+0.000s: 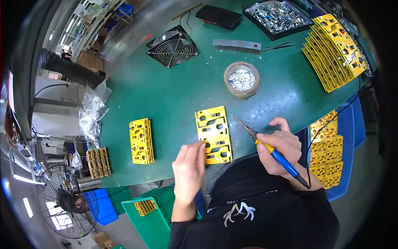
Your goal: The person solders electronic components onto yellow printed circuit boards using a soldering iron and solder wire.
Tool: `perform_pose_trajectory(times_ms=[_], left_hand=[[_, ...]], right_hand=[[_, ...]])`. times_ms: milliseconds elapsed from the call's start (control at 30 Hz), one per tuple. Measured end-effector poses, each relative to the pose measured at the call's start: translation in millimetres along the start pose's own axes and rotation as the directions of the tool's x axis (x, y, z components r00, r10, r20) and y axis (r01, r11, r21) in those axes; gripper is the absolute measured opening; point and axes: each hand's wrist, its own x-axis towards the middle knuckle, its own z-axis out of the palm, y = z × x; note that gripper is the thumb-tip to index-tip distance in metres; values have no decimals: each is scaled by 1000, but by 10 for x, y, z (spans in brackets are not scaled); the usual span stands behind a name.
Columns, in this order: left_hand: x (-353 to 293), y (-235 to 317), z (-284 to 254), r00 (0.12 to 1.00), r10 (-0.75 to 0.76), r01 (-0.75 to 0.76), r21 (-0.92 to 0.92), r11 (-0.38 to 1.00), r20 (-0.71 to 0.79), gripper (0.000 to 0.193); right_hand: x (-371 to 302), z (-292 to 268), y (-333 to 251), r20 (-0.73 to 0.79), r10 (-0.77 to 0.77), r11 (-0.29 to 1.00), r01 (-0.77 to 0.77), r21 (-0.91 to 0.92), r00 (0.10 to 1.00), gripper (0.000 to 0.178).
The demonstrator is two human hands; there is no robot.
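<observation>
A yellow circuit board panel (224, 132) with cut-outs and small dark parts lies flat on the green table in front of me. My left hand (188, 167) is at its lower left edge, thumb and fingers pressed together; whatever they pinch is hidden or too small to name. My right hand (280, 148) grips a soldering iron (283, 162) by its blue and yellow handle, to the right of the board. The iron's tip points up and left, apart from the board's right edge. Beyond the board stands a round pot (241, 79) holding silvery bits.
A stack of yellow boards (141, 141) lies to the left, and a larger row (331, 54) stands far right. At the back are a fan (174, 49), a metal strip (237, 45), tweezers (278, 46), a phone (218, 16) and a black tray (304, 25) of small parts. The iron's cord (331, 118) trails rightward.
</observation>
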Motion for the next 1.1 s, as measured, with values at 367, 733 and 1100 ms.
perform_pose_trajectory(times_ms=[367,733,1100], left_hand=[[140,33,152,983,169,-170,11,985,72,28],[63,88,251,992,127,-127,20,992,29,30],[50,123,330,973,168,-163,43,986,-161,13]], right_hand=[[-11,-6,5,15,13,1000,-13,-4,1000,25],[61,-64,87,-41,21,997,-24,-72,999,23],[87,38,76,-19,70,988,-72,-133,997,31]])
